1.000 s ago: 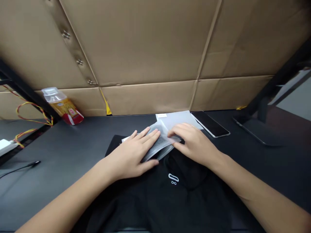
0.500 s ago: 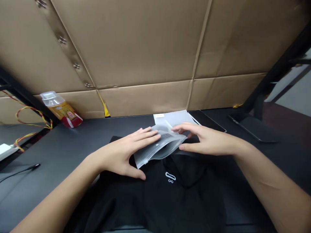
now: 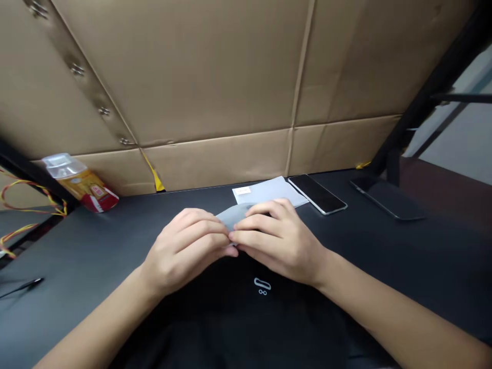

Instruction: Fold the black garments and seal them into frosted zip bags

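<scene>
Between my two hands is a frosted, see-through slider zip bag [image 3: 229, 214], mostly covered by my fingers. My left hand [image 3: 186, 251] is closed on the bag's near edge from the left, its fingers bent over the top. From the right, my right hand [image 3: 282, 241] pinches the same edge, and the fingertips of both hands nearly meet in the middle. Whether the bag's mouth is parted is hidden. Just below the hands is black cloth [image 3: 230, 318] with a small white logo.
Behind the bag lie a pale flat sleeve [image 3: 265, 192] with a label, a phone [image 3: 319, 193] and a dark flat panel [image 3: 388, 199]. A yellow and red bottle [image 3: 84, 187] leans at the left. A black cable [image 3: 23, 287] lies below it. Cardboard [image 3: 215, 77] walls the back.
Both hands had spread fingers over the bag, whose mouth gaped. They have come together and closed on its near edge. The view has shifted slightly right.
</scene>
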Demonstrator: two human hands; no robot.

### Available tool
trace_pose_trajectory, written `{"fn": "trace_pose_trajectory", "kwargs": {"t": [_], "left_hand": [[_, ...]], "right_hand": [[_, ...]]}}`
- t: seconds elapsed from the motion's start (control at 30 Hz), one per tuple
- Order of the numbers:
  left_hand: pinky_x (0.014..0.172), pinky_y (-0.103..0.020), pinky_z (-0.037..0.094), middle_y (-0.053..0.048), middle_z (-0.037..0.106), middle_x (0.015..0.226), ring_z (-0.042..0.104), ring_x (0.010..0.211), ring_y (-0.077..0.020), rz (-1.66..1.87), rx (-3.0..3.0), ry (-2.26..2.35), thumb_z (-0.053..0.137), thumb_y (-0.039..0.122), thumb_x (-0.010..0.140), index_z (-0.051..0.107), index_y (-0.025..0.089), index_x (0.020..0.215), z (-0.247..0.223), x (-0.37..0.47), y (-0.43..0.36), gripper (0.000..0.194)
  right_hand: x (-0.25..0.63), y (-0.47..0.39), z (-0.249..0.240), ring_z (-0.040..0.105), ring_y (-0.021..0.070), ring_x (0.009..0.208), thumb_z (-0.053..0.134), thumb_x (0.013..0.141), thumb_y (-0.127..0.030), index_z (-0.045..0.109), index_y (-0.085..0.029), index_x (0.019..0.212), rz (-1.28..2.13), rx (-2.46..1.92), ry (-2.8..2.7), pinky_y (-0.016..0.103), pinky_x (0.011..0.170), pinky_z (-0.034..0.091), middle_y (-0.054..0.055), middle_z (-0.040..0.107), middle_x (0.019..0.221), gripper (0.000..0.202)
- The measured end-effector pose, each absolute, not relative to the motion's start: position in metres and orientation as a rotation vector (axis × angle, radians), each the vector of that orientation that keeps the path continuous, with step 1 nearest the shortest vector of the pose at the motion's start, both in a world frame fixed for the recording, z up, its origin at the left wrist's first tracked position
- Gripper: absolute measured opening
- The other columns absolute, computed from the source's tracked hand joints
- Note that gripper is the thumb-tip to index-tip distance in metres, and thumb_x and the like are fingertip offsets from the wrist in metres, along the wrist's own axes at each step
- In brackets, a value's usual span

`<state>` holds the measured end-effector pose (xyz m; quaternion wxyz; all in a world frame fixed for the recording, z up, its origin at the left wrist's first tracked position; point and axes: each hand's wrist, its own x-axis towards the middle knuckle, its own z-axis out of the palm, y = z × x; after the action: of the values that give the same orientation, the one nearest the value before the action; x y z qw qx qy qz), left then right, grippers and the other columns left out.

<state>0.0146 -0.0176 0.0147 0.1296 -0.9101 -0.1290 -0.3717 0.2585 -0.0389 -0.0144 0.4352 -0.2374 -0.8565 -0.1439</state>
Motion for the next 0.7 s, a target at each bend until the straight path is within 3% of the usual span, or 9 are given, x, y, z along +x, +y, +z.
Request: {"fn": "trace_pose_trajectory", "kwargs": {"t": [0.2, 0.37, 0.57, 0.7], "left_hand": [[0.088, -0.034, 0.064, -0.005, 0.082, 0.105, 0.078, 0.099, -0.0201, -1.130, -2.731, -0.441, 0.075, 0.012, 0.094, 0.070, 0.021, 0.115, 0.014, 0.018, -0.025, 0.023], [0.077, -0.033, 0.065, 0.001, 0.082, 0.097, 0.079, 0.087, -0.0188, -1.196, -2.605, -0.522, 0.062, 0.003, 0.095, 0.072, 0.024, 0.110, 0.013, 0.021, -0.025, 0.027], [0.070, -0.032, 0.065, 0.002, 0.081, 0.089, 0.077, 0.082, -0.0177, -1.300, -2.539, -0.496, 0.066, -0.003, 0.089, 0.072, 0.025, 0.110, 0.021, 0.021, -0.025, 0.036], [0.071, -0.031, 0.064, 0.000, 0.081, 0.093, 0.076, 0.086, -0.0167, -1.333, -2.566, -0.524, 0.066, -0.003, 0.089, 0.073, 0.023, 0.112, 0.020, 0.016, -0.024, 0.035]], "right_hand": [[0.262, -0.043, -0.007, 0.072, 0.0187, 0.092, 0.064, 0.102, -0.014, 0.071, -0.023, 0.112, -0.402, -0.595, -2.086, 0.038, 0.079, 0.047, 0.000, 0.083, 0.103, 0.015], [0.258, -0.045, -0.005, 0.071, 0.0194, 0.089, 0.060, 0.103, -0.013, 0.072, -0.020, 0.106, -0.358, -0.715, -2.085, 0.037, 0.075, 0.048, 0.004, 0.081, 0.105, 0.013], [0.262, -0.044, -0.001, 0.067, 0.0279, 0.117, 0.062, 0.102, -0.016, 0.071, -0.023, 0.102, -0.355, -0.814, -2.019, 0.046, 0.096, 0.048, 0.006, 0.079, 0.123, 0.011], [0.271, -0.038, -0.001, 0.071, 0.0244, 0.108, 0.057, 0.105, -0.018, 0.068, -0.021, 0.108, -0.212, -0.818, -2.041, 0.041, 0.091, 0.051, 0.008, 0.078, 0.124, 0.012]]}}
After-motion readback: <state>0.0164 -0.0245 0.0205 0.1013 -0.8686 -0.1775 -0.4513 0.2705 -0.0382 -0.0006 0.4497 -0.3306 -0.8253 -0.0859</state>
